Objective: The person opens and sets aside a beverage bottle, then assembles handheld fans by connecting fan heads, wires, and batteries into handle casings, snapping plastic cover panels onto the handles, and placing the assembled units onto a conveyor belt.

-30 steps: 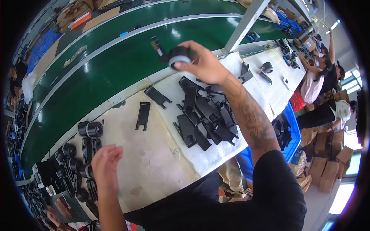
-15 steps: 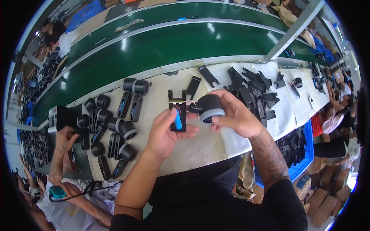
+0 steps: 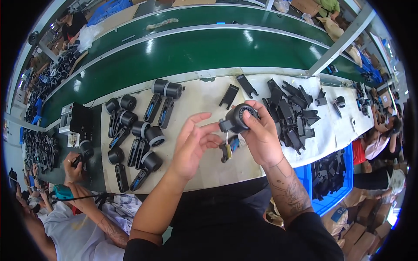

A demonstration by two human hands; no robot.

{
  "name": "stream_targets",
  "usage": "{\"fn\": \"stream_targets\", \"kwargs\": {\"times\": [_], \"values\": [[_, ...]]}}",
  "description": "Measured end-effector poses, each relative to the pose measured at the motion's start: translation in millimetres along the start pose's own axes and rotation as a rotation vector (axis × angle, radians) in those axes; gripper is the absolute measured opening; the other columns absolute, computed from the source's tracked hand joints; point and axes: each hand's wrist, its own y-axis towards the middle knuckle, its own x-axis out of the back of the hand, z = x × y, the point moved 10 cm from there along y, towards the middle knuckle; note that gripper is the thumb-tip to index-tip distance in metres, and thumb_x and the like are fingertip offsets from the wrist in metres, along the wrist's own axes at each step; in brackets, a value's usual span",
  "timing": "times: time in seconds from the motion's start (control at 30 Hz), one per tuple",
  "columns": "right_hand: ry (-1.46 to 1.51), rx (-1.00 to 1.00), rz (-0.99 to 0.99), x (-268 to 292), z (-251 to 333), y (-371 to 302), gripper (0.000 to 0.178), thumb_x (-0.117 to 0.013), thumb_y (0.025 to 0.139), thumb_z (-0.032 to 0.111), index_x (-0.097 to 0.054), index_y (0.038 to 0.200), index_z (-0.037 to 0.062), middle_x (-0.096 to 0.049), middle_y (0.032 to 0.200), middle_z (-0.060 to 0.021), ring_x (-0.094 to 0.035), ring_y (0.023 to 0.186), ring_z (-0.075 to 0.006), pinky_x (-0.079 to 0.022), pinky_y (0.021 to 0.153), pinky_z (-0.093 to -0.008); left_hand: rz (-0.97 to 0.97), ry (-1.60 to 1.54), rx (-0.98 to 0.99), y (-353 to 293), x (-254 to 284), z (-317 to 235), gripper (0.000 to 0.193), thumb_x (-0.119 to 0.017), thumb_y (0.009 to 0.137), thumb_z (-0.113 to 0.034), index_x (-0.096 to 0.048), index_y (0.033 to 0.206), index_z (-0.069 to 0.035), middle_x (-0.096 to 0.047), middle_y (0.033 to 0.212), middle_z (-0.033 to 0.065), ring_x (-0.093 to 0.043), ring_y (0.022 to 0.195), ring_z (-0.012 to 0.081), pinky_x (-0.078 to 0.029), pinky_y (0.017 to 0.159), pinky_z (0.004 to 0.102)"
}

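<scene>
My right hand (image 3: 262,138) grips a black cylindrical fan head (image 3: 236,120), its slotted round end turned up under my thumb. Thin wires run down from the head to a black handle shell (image 3: 224,153), which dangles below it, tilted. A blue battery cell (image 3: 235,142) shows at that shell, partly hidden behind the fingers. My left hand (image 3: 191,145) is open, fingers spread, its fingertips close beside the head's small hinge arm; whether they touch it I cannot tell. Several assembled fan units (image 3: 140,129) with blue cells in their handles lie to the left.
Loose black handle shells (image 3: 287,113) are heaped to the right on the pale-covered table (image 3: 204,174). Beyond runs a green conveyor (image 3: 196,52). A blue crate (image 3: 348,182) of black parts stands at lower right. At left, a co-worker's hand (image 3: 74,167) works near a teal power screwdriver (image 3: 64,192).
My left hand has let go of the handle shell, which now hangs from its wires. My right hand has turned the fan head so its slotted end faces up.
</scene>
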Motion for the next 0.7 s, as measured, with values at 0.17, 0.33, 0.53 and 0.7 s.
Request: {"fn": "stream_targets", "kwargs": {"times": [0.17, 0.33, 0.53, 0.7], "values": [[0.144, 0.035, -0.101, 3.6, 0.0, 2.5, 0.037, -0.066, 0.102, 0.016, -0.046, 0.130, 0.0021, -0.065, 0.115, -0.0118, -0.064, 0.108, -0.0186, -0.049, 0.101, -0.0372, 0.037, 0.368, -0.210, 5.8, -3.7, 14.3, 0.078, -0.081, 0.087, -0.023, -0.037, 0.149, -0.006, -0.064, 0.131, 0.0116, -0.059, 0.122, 0.0214, -0.037, 0.111, 0.0396], [0.117, 0.034, -0.058, -4.6, 1.0, 0.5, 0.037, -0.066, 0.103, 0.017, -0.045, 0.129, 0.0018, -0.064, 0.120, -0.0119, -0.065, 0.111, -0.0195, -0.052, 0.101, -0.0393, -0.170, 0.192, -0.209, 5.6, 2.9, 5.1, 0.040, -0.070, 0.097, -0.007, -0.053, 0.132, 0.001, -0.066, 0.121, 0.0136, -0.068, 0.108, 0.0205, -0.057, 0.092, 0.0324], [-0.285, 0.188, 0.128, -34.3, 39.5, 2.1, 0.052, -0.071, 0.097, 0.013, -0.042, 0.140, 0.0063, -0.055, 0.142, -0.0181, -0.062, 0.119, -0.0215, -0.056, 0.098, -0.0375, -0.104, 0.109, 0.067, 0.2, 9.6, 4.4, 0.024, -0.067, 0.098, -0.011, -0.061, 0.118, 0.002, -0.072, 0.112, 0.0210, -0.073, 0.093, 0.0252, -0.059, 0.083, 0.0349], [-0.312, 0.323, 0.376, -68.2, 57.1, 1.7, 0.052, -0.073, 0.092, -0.001, -0.046, 0.136, 0.0049, -0.052, 0.141, -0.0145, -0.054, 0.125, -0.0189, -0.047, 0.105, -0.0344, -0.094, 0.137, 0.069, -2.7, -4.1, -7.0, 0.016, -0.068, 0.096, -0.006, -0.063, 0.109, 0.003, -0.071, 0.110, 0.0172, -0.073, 0.096, 0.0254, -0.059, 0.083, 0.0370]]}}
